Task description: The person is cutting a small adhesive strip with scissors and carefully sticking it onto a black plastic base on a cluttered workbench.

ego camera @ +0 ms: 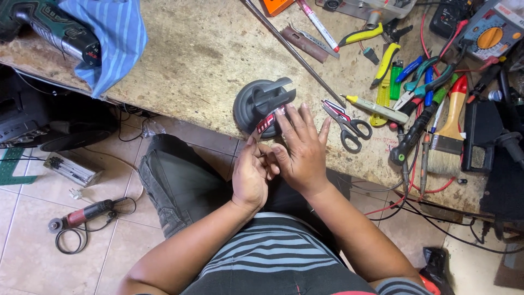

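My left hand (pixel 251 176) and my right hand (pixel 302 148) meet at the front edge of the worn workbench (pixel 207 54). Together they hold a small red, black and white object (pixel 269 122) whose tip sticks up between the fingers. My right hand's fingers are spread over it, hiding most of it. Just beyond my hands lies a round grey plastic part (pixel 261 101) with a raised handle-like bar on top.
Scissors (pixel 347 124) lie right of my hands. Pliers (pixel 382 52), screwdrivers, a paintbrush (pixel 451 130), a multimeter (pixel 491 33) and wires crowd the bench's right side. A long metal rod (pixel 295 52) crosses the bench. An angle grinder (pixel 82 216) lies on the tiled floor at left.
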